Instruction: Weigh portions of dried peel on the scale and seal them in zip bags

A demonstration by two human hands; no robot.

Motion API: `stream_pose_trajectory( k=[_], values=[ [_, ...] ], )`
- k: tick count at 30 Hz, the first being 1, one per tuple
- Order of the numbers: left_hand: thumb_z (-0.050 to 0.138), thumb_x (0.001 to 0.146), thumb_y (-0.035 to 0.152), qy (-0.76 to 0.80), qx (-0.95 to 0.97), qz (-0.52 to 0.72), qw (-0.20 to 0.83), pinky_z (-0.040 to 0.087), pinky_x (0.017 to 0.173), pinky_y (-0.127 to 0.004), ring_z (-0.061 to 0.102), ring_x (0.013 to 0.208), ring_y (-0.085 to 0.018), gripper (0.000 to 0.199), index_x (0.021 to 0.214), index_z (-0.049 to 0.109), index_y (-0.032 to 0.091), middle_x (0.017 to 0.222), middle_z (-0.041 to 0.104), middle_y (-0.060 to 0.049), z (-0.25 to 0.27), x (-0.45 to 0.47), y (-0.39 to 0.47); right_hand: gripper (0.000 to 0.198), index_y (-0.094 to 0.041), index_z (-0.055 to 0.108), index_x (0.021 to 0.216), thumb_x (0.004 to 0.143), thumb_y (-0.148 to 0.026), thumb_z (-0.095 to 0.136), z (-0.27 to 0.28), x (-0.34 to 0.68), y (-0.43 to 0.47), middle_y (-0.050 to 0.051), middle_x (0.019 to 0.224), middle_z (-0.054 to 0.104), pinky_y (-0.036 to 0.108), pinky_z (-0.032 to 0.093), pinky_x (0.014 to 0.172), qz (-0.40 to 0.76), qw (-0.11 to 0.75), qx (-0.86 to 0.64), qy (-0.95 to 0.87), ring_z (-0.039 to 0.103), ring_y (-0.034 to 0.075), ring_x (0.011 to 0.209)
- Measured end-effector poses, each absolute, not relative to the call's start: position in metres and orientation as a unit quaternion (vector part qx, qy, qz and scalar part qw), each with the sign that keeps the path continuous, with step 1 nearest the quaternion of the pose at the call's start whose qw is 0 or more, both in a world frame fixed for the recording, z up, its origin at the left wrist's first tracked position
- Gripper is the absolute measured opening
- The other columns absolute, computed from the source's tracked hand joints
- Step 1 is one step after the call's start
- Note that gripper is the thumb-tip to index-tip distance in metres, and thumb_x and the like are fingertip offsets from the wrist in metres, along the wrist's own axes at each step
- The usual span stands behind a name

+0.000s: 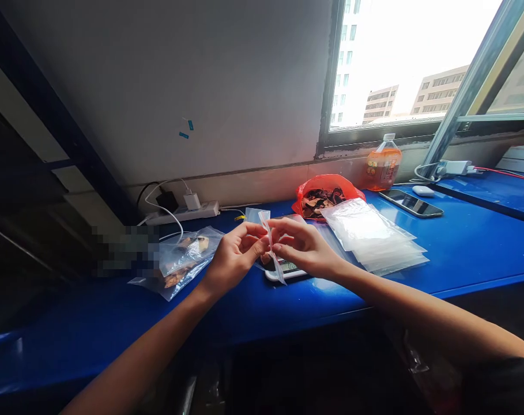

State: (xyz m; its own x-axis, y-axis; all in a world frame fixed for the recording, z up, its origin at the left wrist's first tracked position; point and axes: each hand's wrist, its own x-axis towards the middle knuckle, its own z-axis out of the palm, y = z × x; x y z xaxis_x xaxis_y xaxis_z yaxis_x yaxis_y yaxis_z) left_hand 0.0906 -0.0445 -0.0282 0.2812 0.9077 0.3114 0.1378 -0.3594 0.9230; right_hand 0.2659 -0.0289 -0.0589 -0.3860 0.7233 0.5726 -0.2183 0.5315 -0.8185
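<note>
The left hand (pixel 236 255) and right hand (pixel 307 249) pinch a clear bag (pixel 279 270), which partly hides the scale (pixel 294 274) on the bench (pixel 473 248).

Shows thin, smooth, translucent plastic in the held bag (pixel 276 265) between the fingers (pixel 286 251), and glossier film in the stacked bags (pixel 380 239) and the filled bags (pixel 181 260). Looks crinkled and shiny on the red plastic bag (pixel 302 192), rough and dry on the dark pieces (pixel 322 202) inside, hard and smooth on the white plastic scale (pixel 271 276). Appears glossy on the desk (pixel 478 248), glassy on the phone (pixel 411 203), matt on the wall (pixel 244 86).
</note>
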Motion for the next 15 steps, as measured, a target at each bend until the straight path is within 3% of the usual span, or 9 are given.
stream_pose_trajectory(
  k=[6, 10, 15],
  values=[
    [0.079, 0.071, 0.046, 0.377, 0.690, 0.450, 0.422, 0.058, 0.072, -0.033, 0.072, 0.073, -0.020, 0.042, 0.093, 0.061, 0.016, 0.079, 0.073, -0.003, -0.0276, 0.0893, -0.0452, 0.034, -0.018, 0.062, 0.117, 0.085, -0.029, 0.064, -0.0582, 0.2666, -0.0283, 0.003, 0.088, 0.064, 0.029, 0.054, 0.071, 0.350, 0.532, -0.217, -0.740, 0.062, 0.014, 0.079],
    [0.078, 0.072, 0.047, 0.393, 0.691, 0.449, 0.409, 0.057, 0.069, -0.031, 0.071, 0.070, -0.020, 0.037, 0.085, 0.061, 0.017, 0.075, 0.073, -0.004, -0.0321, 0.0892, -0.0426, 0.033, -0.019, 0.061, 0.116, 0.083, -0.022, 0.061, -0.0604, 0.2643, -0.0283, 0.005, 0.093, 0.065, 0.030, 0.055, 0.073, 0.315, 0.522, -0.240, -0.756, 0.062, 0.014, 0.080],
    [0.073, 0.077, 0.043, 0.414, 0.708, 0.440, 0.366, 0.056, 0.067, -0.030, 0.071, 0.068, -0.020, 0.030, 0.084, 0.063, 0.017, 0.072, 0.072, -0.004, -0.0348, 0.0892, -0.0403, 0.033, -0.020, 0.057, 0.118, 0.085, -0.022, 0.059, -0.0606, 0.2623, -0.0305, 0.000, 0.080, 0.062, 0.029, 0.055, 0.072, 0.317, 0.535, -0.241, -0.745, 0.062, 0.013, 0.075]
  ],
)
